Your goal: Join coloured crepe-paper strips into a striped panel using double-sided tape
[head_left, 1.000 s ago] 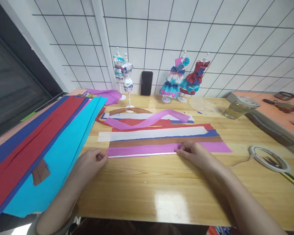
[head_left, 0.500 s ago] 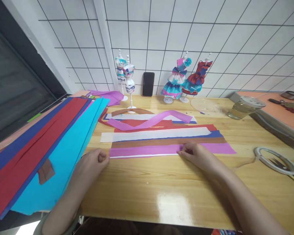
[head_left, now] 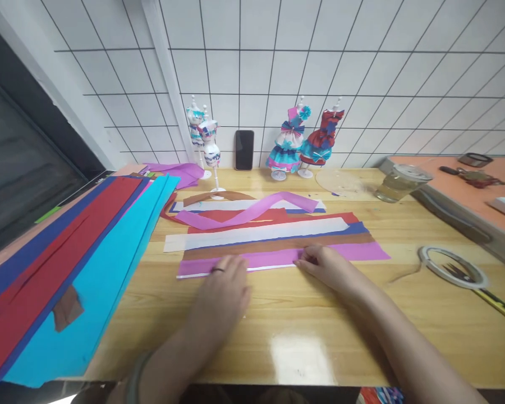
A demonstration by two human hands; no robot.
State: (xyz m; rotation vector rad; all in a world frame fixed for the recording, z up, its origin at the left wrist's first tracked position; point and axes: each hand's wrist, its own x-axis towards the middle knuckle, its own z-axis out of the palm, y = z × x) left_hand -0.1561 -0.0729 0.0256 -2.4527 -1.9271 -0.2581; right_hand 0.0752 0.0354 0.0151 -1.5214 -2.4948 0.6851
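Note:
A purple crepe-paper-like strip lies across the wooden table with a narrow white tape along its near edge. Flat on that edge, left of the middle, rests my left hand, fingers stretched out over the tape. My right hand pinches at the white tape's right end, thumb and forefinger together. Behind the purple strip lie a brown strip, a blue strip, a white strip and a red strip, overlapping.
Long turquoise and red sheets cover the left side. Small dress forms, some dressed, stand along the tiled wall by a phone. At the right are a cup and a tape roll around dark pointed tips.
My left hand has moved right from the strip's left end and flattened onto its taped edge. My right hand keeps its pinch at the tape. The view has shifted slightly.

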